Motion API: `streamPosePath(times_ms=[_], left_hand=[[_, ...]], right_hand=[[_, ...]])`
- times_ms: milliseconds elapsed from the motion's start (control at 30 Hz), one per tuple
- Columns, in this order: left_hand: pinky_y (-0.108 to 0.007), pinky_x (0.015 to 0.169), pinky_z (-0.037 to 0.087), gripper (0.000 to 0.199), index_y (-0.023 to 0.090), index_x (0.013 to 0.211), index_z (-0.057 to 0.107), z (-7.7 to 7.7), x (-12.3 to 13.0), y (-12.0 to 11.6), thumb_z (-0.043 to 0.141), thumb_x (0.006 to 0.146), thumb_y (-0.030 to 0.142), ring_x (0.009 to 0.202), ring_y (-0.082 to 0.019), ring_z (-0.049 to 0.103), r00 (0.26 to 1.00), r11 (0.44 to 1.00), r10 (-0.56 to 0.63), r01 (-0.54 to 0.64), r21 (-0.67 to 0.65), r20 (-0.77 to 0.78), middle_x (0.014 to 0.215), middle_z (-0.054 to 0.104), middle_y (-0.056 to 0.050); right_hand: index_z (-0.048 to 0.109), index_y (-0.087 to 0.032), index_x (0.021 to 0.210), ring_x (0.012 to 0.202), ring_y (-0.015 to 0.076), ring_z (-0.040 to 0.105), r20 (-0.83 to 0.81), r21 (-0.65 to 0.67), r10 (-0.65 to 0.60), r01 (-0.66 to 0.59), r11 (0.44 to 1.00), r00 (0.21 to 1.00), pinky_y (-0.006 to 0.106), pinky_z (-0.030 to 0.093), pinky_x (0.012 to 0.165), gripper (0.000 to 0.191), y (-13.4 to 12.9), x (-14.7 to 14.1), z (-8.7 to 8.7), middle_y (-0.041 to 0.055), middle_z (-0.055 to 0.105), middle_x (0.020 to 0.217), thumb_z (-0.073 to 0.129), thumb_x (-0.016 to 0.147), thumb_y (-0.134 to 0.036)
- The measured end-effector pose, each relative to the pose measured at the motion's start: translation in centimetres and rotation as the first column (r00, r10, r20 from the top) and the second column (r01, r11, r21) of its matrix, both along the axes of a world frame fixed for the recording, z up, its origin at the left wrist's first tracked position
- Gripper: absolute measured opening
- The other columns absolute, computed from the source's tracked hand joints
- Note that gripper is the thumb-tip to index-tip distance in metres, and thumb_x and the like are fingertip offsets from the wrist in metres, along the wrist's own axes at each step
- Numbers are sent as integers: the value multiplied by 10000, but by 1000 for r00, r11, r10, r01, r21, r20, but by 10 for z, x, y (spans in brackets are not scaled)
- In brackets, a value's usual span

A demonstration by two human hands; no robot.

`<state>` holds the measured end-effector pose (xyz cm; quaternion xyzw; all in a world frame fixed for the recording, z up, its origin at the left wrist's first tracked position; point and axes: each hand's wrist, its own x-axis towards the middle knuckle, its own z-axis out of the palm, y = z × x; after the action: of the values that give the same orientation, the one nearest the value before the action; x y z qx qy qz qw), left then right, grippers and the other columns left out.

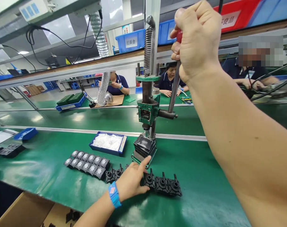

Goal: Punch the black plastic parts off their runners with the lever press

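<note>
My right hand (pixel 198 37) is raised and wrapped round the red knob (pixel 179 36) of the metal lever (pixel 174 88) of a green arbor press (pixel 146 110). My left hand (pixel 132 179), a blue band (pixel 114 194) on its wrist, hovers low over a row of black plastic parts with upright stems (pixel 162 183). Its index finger stretches to the front edge of the press base, with the thumb spread apart. Some of the row is hidden under that hand. Stacked dark blocks (pixel 144 144) sit on the press base beneath the ram.
Black square parts with white fan-like faces (pixel 86 164) stand in two rows on the left. Behind them is a blue box of white pieces (pixel 107 142). An open carton (pixel 27 208) lies below the green table's front edge. Several co-workers sit across the line.
</note>
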<state>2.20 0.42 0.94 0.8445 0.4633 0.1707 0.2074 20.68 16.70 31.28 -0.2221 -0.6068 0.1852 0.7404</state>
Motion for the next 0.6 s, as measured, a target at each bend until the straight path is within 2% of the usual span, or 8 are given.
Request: streamPosePath(times_ms=[67, 133, 200, 267, 333, 467, 533, 600], left_hand=[[-422, 957, 495, 1175, 274, 1547, 45, 20, -7, 9, 810, 662, 167, 1052, -262, 654, 986, 996, 79, -84, 25, 147, 1099, 710, -38], [-425, 960, 498, 1159, 262, 1549, 4, 45, -13, 23, 784, 696, 174, 1039, -247, 672, 952, 979, 168, -191, 67, 255, 1095, 712, -45], [-428, 947, 507, 1167, 244, 1550, -6, 67, -14, 42, 790, 700, 182, 1005, -248, 692, 931, 959, 230, -267, 100, 284, 1049, 724, -47], [-418, 921, 519, 1196, 237, 1550, -22, 80, -9, 61, 807, 689, 182, 971, -252, 707, 934, 951, 247, -284, 119, 259, 1002, 734, -40], [-404, 898, 529, 1215, 228, 1546, -44, 85, -2, 77, 812, 685, 172, 961, -257, 712, 948, 957, 229, -261, 129, 220, 993, 740, -41], [-412, 903, 526, 1211, 209, 1537, -32, 81, 9, 95, 821, 677, 168, 983, -270, 710, 958, 957, 220, -249, 150, 183, 1016, 746, -55], [-417, 911, 521, 1209, 201, 1535, -16, 80, 10, 98, 829, 670, 175, 980, -272, 712, 957, 955, 227, -255, 150, 182, 1010, 748, -58], [-412, 911, 520, 1214, 197, 1536, -19, 80, 8, 99, 833, 670, 183, 985, -273, 713, 955, 957, 228, -256, 136, 189, 1007, 749, -62]], right_hand=[[366, -231, 686, 515, 70, 329, -20, -39, -7, 6, 999, 1000, 251, 187, 398, 304, -3, -3, 3, -17, 447, 662, 509, 952, -192], [368, -223, 671, 493, 57, 316, -48, -42, -7, 5, 999, 999, 238, 172, 384, 312, -6, -5, 4, -23, 443, 639, 514, 940, -159], [380, -222, 665, 477, 54, 308, -66, -26, -2, 0, 1000, 998, 234, 161, 370, 309, -7, -7, 3, -22, 446, 626, 511, 932, -138], [379, -225, 666, 457, 50, 282, -75, -22, 4, -6, 1000, 997, 234, 141, 355, 306, -5, -7, 2, -26, 441, 617, 506, 932, -143], [371, -227, 682, 432, 40, 251, -64, -28, 21, -23, 999, 998, 227, 127, 347, 296, 0, -6, 2, -39, 445, 615, 501, 941, -167], [356, -230, 710, 391, 30, 237, -29, -51, 55, -56, 997, 998, 227, 137, 346, 282, 4, -3, 4, -51, 455, 627, 492, 955, -200], [358, -230, 702, 407, 42, 256, -16, -27, 49, -50, 998, 999, 239, 177, 355, 288, -8, -5, 2, -40, 457, 642, 494, 954, -199], [385, -224, 701, 451, 54, 296, 43, 93, 23, -26, 995, 999, 244, 248, 390, 281, -32, -12, -7, -22, 485, 678, 513, 951, -209]])
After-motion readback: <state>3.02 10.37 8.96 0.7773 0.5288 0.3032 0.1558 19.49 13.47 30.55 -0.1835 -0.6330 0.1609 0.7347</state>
